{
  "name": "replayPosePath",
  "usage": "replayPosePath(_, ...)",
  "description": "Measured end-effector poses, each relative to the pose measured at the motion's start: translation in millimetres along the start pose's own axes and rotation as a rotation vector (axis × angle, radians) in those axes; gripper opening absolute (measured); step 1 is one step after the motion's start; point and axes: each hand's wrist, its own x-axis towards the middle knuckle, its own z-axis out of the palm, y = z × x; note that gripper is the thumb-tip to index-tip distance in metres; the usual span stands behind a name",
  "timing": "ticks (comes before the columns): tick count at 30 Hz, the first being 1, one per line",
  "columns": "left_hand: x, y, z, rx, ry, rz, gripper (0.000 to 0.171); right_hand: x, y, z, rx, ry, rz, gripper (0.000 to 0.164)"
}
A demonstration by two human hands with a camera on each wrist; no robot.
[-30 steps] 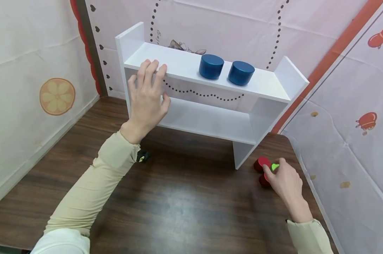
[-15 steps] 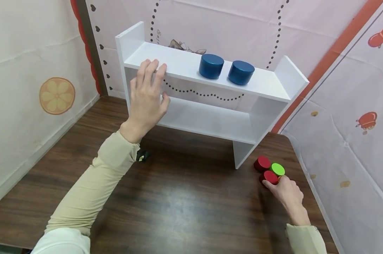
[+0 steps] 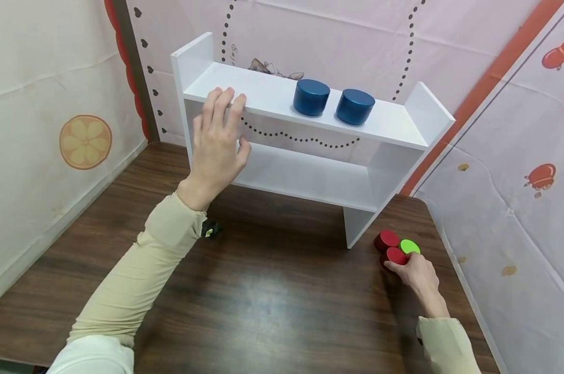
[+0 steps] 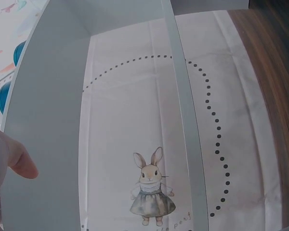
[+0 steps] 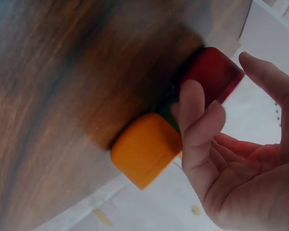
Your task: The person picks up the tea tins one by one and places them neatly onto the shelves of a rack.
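My left hand holds the front edge of the white shelf unit near its left end. Fingertips lie over the top board; in the left wrist view the thumb shows below that board. On the table at right, my right hand grips the nearer red cylinder, thumb on one side and fingers on the other. A second red cylinder and a green cylinder stand close behind. In the right wrist view an orange cylinder sits beside the fingers; the hand hides it in the head view.
Two blue cylinders stand on the top board, right of its middle. The unit rises from a dark wooden table. Printed cloth walls border the table at the back and both sides.
My right hand came down onto the nearer red cylinder, which has shifted slightly toward the other red one. The orange cylinder's visible sliver is now covered. My left hand stays put.
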Motion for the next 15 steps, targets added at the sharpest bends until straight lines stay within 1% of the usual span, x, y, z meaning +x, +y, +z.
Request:
replayPosePath(2,0.1,0.4,-0.1,0.005,-0.002,-0.001,0.065,3.1,2.1,2.3,0.014,-0.016,-0.013,0.056)
replayPosePath(5,-0.3,0.8,0.4,0.0,-0.007,-0.005,0.066,6.0,5.0,5.5,0.04,-0.044,-0.025,0.068)
replayPosePath(8,-0.5,1.0,0.3,0.003,-0.012,-0.005,0.066,7.8,6.4,7.7,0.07,-0.069,-0.022,0.077)
replayPosePath(15,0.8,0.9,-0.5,0.022,-0.015,-0.003,0.065,4.2,-1.5,6.2,0.089,-0.051,-0.053,0.078)
